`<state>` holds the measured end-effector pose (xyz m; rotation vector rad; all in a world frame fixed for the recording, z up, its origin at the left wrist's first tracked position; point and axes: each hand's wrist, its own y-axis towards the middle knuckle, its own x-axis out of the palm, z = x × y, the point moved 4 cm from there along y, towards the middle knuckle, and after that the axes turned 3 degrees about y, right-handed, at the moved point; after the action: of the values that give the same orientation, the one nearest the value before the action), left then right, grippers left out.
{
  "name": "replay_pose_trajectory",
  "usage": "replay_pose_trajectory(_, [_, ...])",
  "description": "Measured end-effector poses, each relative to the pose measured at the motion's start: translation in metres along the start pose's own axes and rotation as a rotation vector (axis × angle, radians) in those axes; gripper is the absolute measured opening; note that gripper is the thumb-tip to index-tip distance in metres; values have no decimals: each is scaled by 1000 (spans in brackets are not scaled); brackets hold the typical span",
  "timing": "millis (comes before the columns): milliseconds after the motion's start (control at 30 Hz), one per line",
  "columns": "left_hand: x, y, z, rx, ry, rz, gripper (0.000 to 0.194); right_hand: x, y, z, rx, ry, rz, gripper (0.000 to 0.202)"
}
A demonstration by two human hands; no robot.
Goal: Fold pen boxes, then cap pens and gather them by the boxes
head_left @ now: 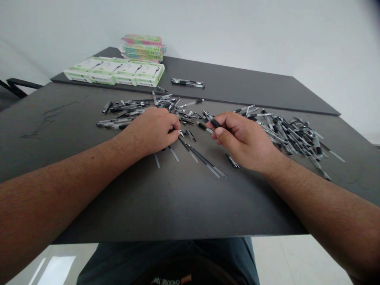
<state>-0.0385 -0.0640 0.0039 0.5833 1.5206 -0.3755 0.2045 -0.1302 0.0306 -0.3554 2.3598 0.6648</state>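
Observation:
My left hand (158, 128) is closed above the scattered pen parts, with thumb and forefinger pinched together. A small pale pen tip (181, 133) shows at those fingertips. Fingers of my right hand (242, 138) grip a pen barrel (215, 122) with a black rubber grip, its clear end pointing up and left. Between the hands lie several thin ink refills (203, 158) and small loose parts. A pen cap (232, 161) rests on the table just below my right hand. Behind my left hand spreads a pile of pen parts (130, 107), partly covered by it.
A heap of pens (299, 136) lies to the right. On a raised board (237, 85) at the back are a few pens (187, 82), a row of green-and-white boxes (115, 71) and a stack of colourful packets (144, 48). The table's front edge (178, 239) is near my lap.

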Motion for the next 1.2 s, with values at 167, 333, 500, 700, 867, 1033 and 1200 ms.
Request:
replay_pose_trajectory(167, [-3,0,1,-78,-17,-35,37,0,0,0,-12,-4,4,16])
replay_pose_trajectory(333, [-4,0,4,-98,6,-63,38,0,0,-1,-14,-14,0,15])
replay_pose_trajectory(500, [-6,-1,4,-110,-2,-78,34,0,0,-2,-21,-13,-5,16])
replay_pose_trajectory(700, [-5,-2,3,-99,-25,-38,25,1,-1,-1,1,-8,-15,16])
replay_pose_trajectory(867, [-5,-4,4,-66,-34,-3,28,0,0,-2,2,-11,-16,15])
replay_pose_trajectory(1033, [-7,-4,8,-21,-50,-5,36,0,0,-4,-20,-2,-17,16])
replay_pose_trajectory(1200, [-6,-4,10,9,-31,-31,39,0,-1,-3,-28,-7,-12,17])
